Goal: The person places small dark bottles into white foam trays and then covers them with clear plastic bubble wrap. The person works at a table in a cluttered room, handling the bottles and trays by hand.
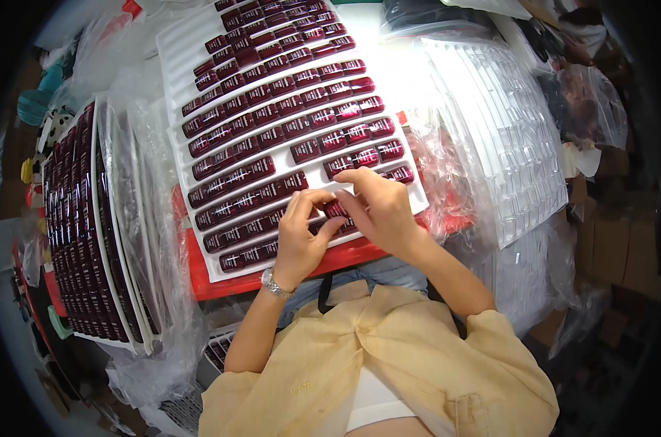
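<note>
A white ribbed tray [176, 69] holds many rows of small, glossy dark red bottles [272, 113] with pale print. Over its near rows, my two hands meet at one dark red bottle [335, 209]. My left hand [305, 237], with a metal watch at the wrist, curls its thumb and fingers around that bottle's left side. From the right, my right hand [381, 211] has its thumb against the same bottle, its index finger bent above. The hands cover parts of the rows beneath them.
The tray rests on a red surface [199, 273]. To the left, more trays of dark red bottles [75, 233] stand beside crumpled clear plastic [159, 291]. A clear plastic tray [501, 138] with moulded slots lies at the right. Cardboard boxes [611, 244] are farther right.
</note>
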`<action>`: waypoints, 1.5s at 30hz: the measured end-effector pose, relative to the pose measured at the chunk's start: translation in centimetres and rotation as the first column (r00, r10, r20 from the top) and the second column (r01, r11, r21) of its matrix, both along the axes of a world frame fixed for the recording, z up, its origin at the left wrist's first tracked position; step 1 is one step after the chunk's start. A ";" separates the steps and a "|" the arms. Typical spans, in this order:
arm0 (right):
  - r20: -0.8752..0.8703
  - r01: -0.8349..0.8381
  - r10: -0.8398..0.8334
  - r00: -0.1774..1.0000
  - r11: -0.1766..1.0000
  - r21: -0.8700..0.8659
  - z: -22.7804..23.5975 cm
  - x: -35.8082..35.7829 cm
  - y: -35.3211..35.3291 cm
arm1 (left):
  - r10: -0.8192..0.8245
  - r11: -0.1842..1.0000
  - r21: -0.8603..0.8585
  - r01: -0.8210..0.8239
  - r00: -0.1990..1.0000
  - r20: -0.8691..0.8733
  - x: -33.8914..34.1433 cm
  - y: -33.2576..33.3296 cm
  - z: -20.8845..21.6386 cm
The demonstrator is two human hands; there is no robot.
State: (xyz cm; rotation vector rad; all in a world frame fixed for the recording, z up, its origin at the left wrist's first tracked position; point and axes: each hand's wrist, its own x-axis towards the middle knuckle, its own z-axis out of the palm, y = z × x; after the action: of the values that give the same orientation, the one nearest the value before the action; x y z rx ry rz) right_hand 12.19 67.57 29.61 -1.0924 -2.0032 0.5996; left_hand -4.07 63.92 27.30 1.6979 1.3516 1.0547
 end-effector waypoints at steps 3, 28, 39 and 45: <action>0.202 0.038 -0.054 0.978 0.996 0.082 2.1 -0.6 -0.1 | 0.016 0.995 -0.093 0.020 0.930 0.366 0.6 -0.3 -1.1; -0.323 0.449 -0.537 0.779 0.838 -0.310 2.0 9.9 3.4 | 0.235 0.960 0.249 -0.127 0.848 -0.475 -3.6 3.4 -1.1; -0.702 -0.211 -0.196 0.684 0.869 -0.448 2.5 -2.6 3.5 | 0.217 0.971 -0.175 -0.163 0.909 0.355 -2.0 0.2 -0.4; -0.223 -0.068 0.079 0.972 0.996 0.054 -0.8 -4.0 1.1 | 0.345 0.939 -0.244 -0.244 0.672 0.656 -0.3 -0.1 -0.3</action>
State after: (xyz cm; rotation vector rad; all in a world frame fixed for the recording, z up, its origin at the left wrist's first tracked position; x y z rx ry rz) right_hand 8.17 68.62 28.81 -0.8838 -1.8570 0.6811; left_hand -4.33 63.84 26.97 0.8206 1.1585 1.5454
